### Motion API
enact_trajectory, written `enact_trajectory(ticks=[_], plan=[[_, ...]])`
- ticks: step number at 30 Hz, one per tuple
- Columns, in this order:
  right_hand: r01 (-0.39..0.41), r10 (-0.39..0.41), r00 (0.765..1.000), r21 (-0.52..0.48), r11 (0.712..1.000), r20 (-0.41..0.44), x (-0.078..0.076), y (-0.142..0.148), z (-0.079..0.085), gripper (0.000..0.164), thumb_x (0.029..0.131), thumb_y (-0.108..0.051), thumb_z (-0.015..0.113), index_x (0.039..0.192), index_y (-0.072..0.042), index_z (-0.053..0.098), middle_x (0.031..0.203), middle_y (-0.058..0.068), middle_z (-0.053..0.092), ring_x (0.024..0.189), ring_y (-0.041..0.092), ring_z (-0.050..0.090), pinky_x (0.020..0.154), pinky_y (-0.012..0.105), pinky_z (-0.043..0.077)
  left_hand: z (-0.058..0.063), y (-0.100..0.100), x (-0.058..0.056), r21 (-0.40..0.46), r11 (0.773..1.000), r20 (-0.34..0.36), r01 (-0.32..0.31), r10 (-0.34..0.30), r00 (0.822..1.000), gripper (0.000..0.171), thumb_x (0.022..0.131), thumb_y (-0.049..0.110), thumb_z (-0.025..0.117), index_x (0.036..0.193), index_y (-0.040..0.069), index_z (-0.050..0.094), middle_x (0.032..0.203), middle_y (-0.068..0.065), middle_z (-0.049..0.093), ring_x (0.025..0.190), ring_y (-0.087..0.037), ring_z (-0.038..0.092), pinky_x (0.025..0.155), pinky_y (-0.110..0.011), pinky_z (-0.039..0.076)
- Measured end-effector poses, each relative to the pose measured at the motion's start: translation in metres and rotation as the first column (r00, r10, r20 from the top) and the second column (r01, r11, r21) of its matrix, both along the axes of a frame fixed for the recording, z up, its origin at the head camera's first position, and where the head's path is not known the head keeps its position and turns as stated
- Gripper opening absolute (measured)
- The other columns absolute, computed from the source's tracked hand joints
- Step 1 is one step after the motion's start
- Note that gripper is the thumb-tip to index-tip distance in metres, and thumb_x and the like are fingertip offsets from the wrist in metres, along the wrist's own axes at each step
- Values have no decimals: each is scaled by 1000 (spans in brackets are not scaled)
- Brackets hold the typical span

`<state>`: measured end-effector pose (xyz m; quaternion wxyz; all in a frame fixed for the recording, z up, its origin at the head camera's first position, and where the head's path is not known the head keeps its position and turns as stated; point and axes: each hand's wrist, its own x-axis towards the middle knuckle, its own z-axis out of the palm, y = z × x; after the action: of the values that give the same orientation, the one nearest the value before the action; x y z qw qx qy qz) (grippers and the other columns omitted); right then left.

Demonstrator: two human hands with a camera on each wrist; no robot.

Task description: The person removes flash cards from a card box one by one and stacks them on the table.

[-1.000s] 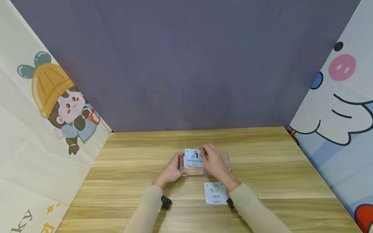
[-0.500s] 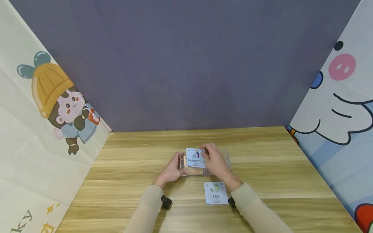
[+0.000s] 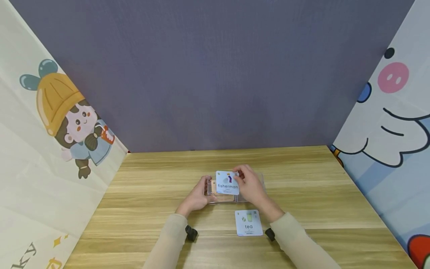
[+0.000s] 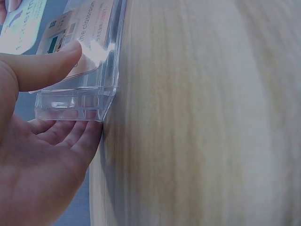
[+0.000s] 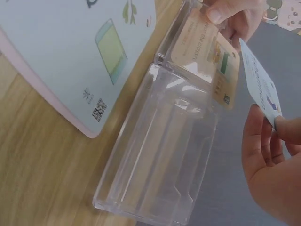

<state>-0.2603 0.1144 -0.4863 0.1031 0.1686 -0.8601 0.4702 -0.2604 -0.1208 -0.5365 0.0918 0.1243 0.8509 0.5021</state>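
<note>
Left hand (image 3: 197, 197) holds box (image 4: 68, 102) — orange card (image 5: 194, 47) seemingly legible only from wrists.

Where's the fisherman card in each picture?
Head: fisherman card below the middle, slightly right.
Left wrist: fisherman card in the top left corner, cut off.
Right wrist: fisherman card at right, above the middle, slanted.
Shared landmark: the clear box, in all three.

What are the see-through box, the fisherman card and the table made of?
See-through box: probably hard, shiny plastic; it's clear, with bright glints along its edges.
Fisherman card: looks like thin, stiff cardboard, perhaps glossy; it's flat though pinched at one side, and shines in the left wrist view.
Table: looks like smooth wood with striped grain, but that could be a printed wood-look surface.
</note>
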Motion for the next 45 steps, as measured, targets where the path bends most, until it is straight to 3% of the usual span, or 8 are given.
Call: enact_trajectory(ticks=[13, 24, 37, 45], plan=[[-30, 29, 999, -43, 999, -28, 5, 6, 9, 21, 92, 4, 68, 110, -4, 66, 95, 4, 59, 87, 17, 57, 75, 26, 55, 0, -1, 0, -11, 1000, 3, -6, 6, 1000, 86, 84, 12, 81, 153, -1, 31, 143, -23, 49, 133, -42, 49, 114, -54, 37], [-54, 54, 999, -82, 995, 3, 11, 14, 16, 21, 93, 3, 67, 113, -4, 66, 97, 5, 59, 88, 18, 57, 76, 27, 55, 1, -1, 2, -17, 1000, 9, 0, 1, 1000, 85, 85, 10, 80, 153, -1, 30, 145, -24, 47, 134, -43, 47, 115, -54, 36], [-38, 44, 998, -128, 991, 40, 16, 27, 22, 20, 94, 4, 66, 113, -3, 65, 95, 9, 57, 84, 22, 55, 55, 28, 55, 1, 1, 1, -28, 1000, 3, -2, 2, 1000, 84, 85, 12, 80, 152, -1, 31, 146, -25, 46, 135, -43, 46, 115, -53, 36], [-38, 44, 998, -127, 991, 42, 19, 31, 21, 21, 92, 6, 67, 112, -1, 65, 93, 9, 57, 82, 22, 54, 54, 27, 54, 2, 0, 1, -36, 999, 5, 3, -3, 1000, 85, 86, 12, 80, 153, -1, 29, 145, -24, 47, 135, -43, 46, 115, -54, 36]])
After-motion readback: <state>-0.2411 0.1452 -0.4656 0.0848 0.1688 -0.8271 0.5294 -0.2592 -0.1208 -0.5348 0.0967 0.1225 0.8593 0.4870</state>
